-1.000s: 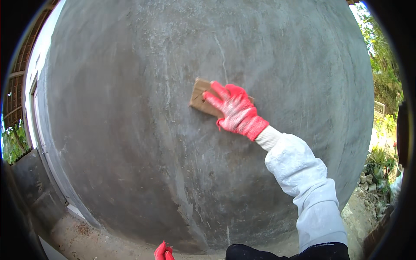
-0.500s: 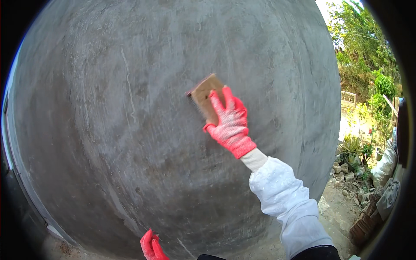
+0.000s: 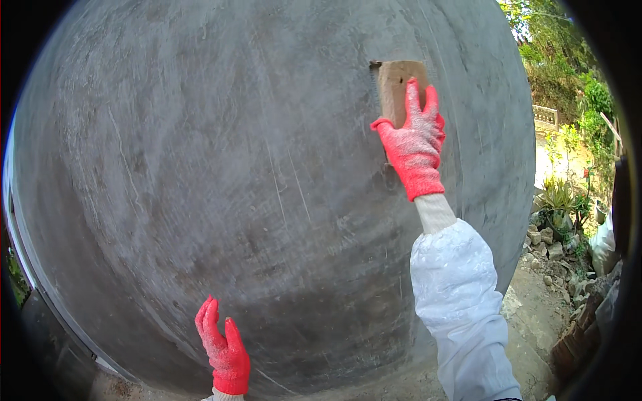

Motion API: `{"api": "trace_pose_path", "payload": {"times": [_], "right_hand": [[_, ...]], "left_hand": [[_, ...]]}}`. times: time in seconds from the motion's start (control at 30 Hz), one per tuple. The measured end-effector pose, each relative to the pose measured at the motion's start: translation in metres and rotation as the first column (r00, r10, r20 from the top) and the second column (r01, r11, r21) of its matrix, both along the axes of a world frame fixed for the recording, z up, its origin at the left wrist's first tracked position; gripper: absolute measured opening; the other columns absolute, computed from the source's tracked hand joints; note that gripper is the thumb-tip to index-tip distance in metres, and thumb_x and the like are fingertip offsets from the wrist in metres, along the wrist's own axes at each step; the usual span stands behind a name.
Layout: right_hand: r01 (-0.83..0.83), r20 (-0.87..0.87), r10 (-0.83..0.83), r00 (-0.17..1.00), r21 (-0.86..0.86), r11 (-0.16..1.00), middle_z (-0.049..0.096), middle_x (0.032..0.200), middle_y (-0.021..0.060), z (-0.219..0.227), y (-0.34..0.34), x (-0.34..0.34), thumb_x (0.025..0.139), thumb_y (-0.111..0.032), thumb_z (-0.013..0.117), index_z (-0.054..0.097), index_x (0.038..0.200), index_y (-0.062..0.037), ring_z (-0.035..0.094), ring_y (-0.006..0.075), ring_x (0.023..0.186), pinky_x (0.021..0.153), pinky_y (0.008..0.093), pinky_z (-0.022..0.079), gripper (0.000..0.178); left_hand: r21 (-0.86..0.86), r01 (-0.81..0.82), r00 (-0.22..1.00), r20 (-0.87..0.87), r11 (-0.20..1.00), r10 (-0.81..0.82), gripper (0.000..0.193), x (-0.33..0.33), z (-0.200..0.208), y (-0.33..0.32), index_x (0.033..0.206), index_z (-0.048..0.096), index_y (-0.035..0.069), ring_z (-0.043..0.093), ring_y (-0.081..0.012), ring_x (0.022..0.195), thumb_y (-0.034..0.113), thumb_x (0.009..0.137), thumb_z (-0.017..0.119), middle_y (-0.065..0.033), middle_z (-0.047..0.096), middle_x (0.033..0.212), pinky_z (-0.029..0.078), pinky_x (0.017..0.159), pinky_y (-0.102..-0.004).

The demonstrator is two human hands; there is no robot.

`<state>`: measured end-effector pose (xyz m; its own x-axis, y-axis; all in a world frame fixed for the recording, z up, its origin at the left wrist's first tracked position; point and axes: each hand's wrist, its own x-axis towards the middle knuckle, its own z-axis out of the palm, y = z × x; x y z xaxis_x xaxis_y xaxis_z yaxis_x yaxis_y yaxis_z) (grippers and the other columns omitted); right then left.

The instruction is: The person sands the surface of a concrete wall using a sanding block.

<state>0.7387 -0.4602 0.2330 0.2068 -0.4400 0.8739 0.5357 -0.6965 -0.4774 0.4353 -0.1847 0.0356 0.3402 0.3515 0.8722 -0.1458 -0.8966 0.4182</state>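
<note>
The white sleeve [image 3: 461,294] of the right arm fills the lower right, rising from the bottom edge to a pale knitted cuff [image 3: 436,214]. Lower left of centre, the left hand [image 3: 227,357] is raised in a red glove, its fingers parted and softly bent, the thumb standing away from them; whether its tips touch anything, I cannot tell.

Farther up, the right hand [image 3: 416,150], in a red glove with a greyish, dusty back, grips a flat wooden block [image 3: 393,100]. Two fingers lie spread along the back of the block, and the thumb crosses its lower left edge. The block stands nearly upright, its face against the grey wall [image 3: 267,200] right of centre, with a small dark piece jutting from its upper left corner.

The wall takes up most of the view — mottled, streaked and darker toward its base, with thin pale lines between the two hands. Beyond its right edge lie bare ground [image 3: 535,334], broken stones [image 3: 545,247] and a whitish sack [image 3: 604,247]. Behind them come a spiky plant [image 3: 558,196], a low pale balustrade [image 3: 545,115] and leafy trees [image 3: 555,53] in sunlight.
</note>
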Motion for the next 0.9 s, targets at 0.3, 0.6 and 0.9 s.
{"api": "trace_pose_path", "payload": {"times": [0.3,0.6,0.9], "right_hand": [[-0.175,0.110,0.316,0.942,-0.645,0.744,0.031,0.156,0.0124,-0.046,0.039,-0.041,0.067,-0.044,0.081,0.042,0.150,-0.0247,0.041,0.0375,0.128,0.109,0.0497,0.036,0.094],[-0.030,-0.228,0.038,0.973,0.039,0.999,0.020,0.162,0.0152,-0.053,-0.014,0.015,0.072,-0.046,0.081,0.026,0.159,-0.0204,0.039,0.0426,0.135,0.112,0.0490,0.036,0.106],[-0.045,-0.081,0.043,0.996,-0.011,0.999,0.021,0.164,0.0104,0.067,-0.089,0.061,0.076,-0.048,0.077,0.026,0.159,-0.0245,0.038,0.0428,0.137,0.113,0.0487,0.036,0.100]], "left_hand": [[0.328,-0.052,0.978,0.206,0.943,-0.018,0.062,0.102,0.067,-0.008,0.147,0.041,0.001,0.034,-0.0369,0.143,-0.003,0.088,0.059,-0.0202,0.035,0.154,0.028,0.117,-0.0460],[0.499,-0.420,0.893,0.377,0.758,0.247,0.063,0.105,0.088,0.090,0.148,0.041,0.002,0.027,-0.0424,0.146,0.004,0.089,0.062,-0.0192,0.035,0.155,0.024,0.118,-0.0558],[0.459,-0.462,0.867,0.412,0.759,0.280,0.060,0.116,0.085,0.090,0.146,0.043,0.001,0.030,-0.0419,0.145,0.001,0.089,0.060,-0.0187,0.038,0.153,0.026,0.118,-0.0536]]}}
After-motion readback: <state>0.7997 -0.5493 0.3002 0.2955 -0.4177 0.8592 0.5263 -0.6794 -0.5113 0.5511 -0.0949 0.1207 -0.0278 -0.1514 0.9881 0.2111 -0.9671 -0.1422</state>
